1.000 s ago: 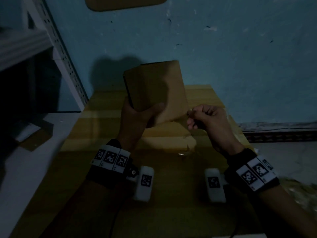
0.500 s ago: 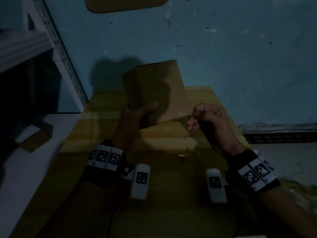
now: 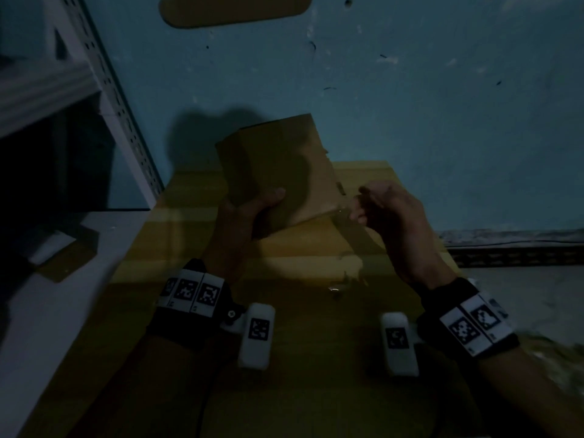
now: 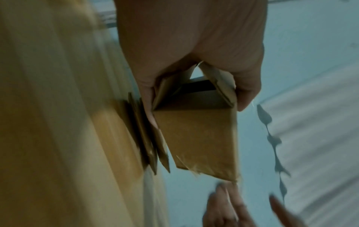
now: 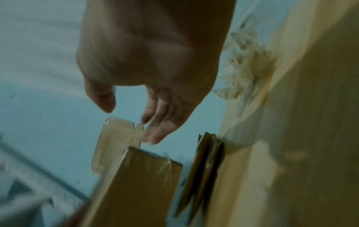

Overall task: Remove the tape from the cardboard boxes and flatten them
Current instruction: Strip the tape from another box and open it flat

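Note:
My left hand (image 3: 252, 210) grips a small brown cardboard box (image 3: 278, 172) from below and holds it up above the table; the left wrist view shows the box (image 4: 198, 138) with its near end open and the fingers curled round it. A strip of clear tape (image 5: 114, 138) stands peeled off the box's (image 5: 139, 184) corner. My right hand (image 3: 376, 207) is beside that lower right corner. Its thumb and fingers (image 5: 157, 130) are apart, the fingertips right at the tape's edge. Motion blur hides whether the tape sticks to them.
The yellow-brown table (image 3: 284, 374) runs back to a blue wall. Flattened cardboard pieces (image 5: 204, 169) lean at the table's far edge. A wad of used tape (image 5: 242, 69) lies at the table's right. A white perforated shelf post (image 3: 120, 105) and white ledge (image 3: 47, 295) stand left.
My left hand has turned the box, showing more of its left side. My right hand, pinched at the box's lower right corner before, has drawn slightly right and loosened its fingers.

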